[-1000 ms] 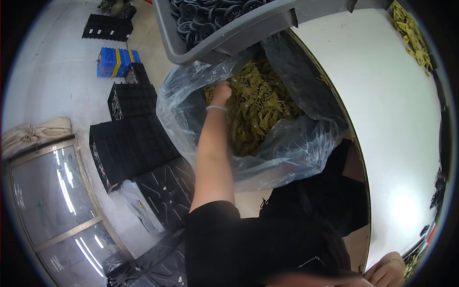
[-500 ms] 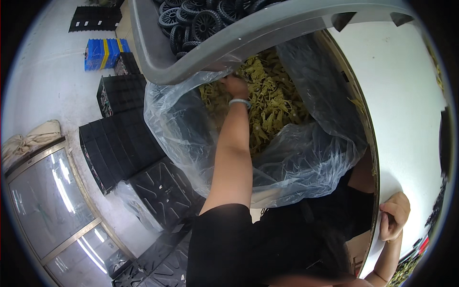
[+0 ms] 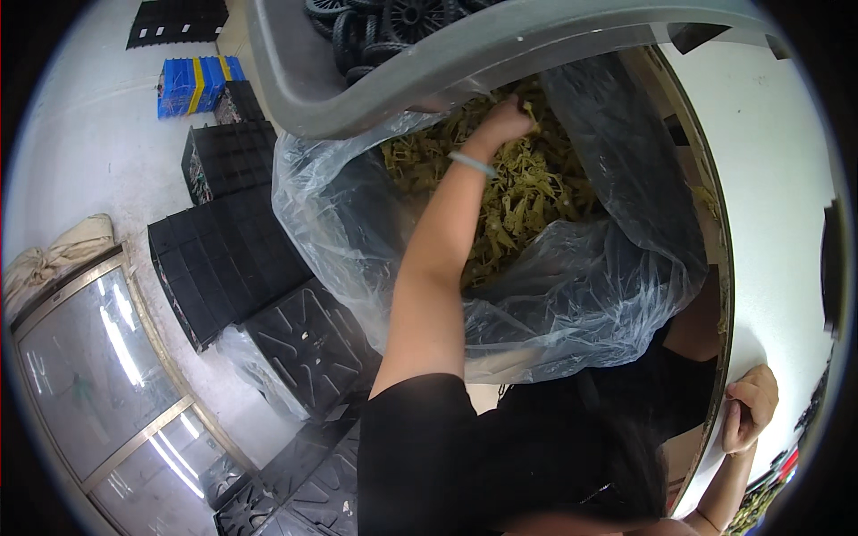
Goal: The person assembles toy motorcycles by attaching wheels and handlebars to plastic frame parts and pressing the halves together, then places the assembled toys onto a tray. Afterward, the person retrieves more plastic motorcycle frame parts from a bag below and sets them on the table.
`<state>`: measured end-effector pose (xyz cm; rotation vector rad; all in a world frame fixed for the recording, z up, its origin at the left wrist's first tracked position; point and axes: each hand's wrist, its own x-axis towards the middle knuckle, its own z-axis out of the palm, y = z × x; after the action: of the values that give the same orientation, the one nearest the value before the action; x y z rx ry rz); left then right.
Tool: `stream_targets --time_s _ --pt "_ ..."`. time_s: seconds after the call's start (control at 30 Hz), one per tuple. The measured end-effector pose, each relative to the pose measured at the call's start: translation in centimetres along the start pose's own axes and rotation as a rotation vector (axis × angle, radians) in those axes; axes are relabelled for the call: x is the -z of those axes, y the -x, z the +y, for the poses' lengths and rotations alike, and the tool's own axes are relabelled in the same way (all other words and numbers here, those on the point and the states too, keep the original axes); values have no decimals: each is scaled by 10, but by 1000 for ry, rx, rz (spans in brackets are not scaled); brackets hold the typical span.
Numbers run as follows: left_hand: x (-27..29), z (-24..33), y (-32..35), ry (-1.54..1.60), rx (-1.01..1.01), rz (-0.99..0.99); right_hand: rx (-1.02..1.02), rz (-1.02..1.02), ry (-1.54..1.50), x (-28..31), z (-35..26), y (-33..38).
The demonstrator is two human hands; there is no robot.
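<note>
My left hand (image 3: pixel 506 122) reaches deep into a clear plastic bag (image 3: pixel 572 308) filled with small olive-green plastic pieces (image 3: pixel 527 192). Its fingers are closed, and one such piece shows at the fingertips. A pale bracelet (image 3: pixel 472 163) circles that wrist. Over at the right, my right hand (image 3: pixel 752 406) rests against the edge of a white tabletop (image 3: pixel 769 223). Those fingers are curled into a loose fist, and whatever may be inside is hidden.
A grey tub (image 3: pixel 295 89) of black spoked toy wheels (image 3: pixel 416 18) overhangs the bag's far side. Black crates (image 3: pixel 223 255) stand along the left, with a blue box (image 3: pixel 192 87) beyond them. A glass-paned metal frame (image 3: pixel 98 357) is at the far left.
My left hand has moved right and farther away across the olive pieces. The tub, bag and table have shifted slightly in the picture. My right hand keeps its place at the table edge.
</note>
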<state>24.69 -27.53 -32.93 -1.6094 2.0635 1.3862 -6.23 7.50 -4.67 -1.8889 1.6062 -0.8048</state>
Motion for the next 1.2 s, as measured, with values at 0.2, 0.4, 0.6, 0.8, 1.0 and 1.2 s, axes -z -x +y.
stream_targets --time_s 0.2,0.4,0.6,0.8,1.0,1.2 --pt "-66 -59 -163 -391 -463 486 11 33 5 -6 -1 -6" --pt "-86 -61 -171 -249 -468 510 16 57 6 -10 -2 -11" --pt "-56 -66 -192 -102 -503 529 39 95 -50 -6 0 -17" --pt "-64 -87 -148 26 -597 502 48 70 -156 -3 4 -17" --pt "-34 -119 -95 55 -560 560 90 113 -187 1 4 -10" --pt "5 -44 46 905 -60 426 155 113 -232 4 4 -12"
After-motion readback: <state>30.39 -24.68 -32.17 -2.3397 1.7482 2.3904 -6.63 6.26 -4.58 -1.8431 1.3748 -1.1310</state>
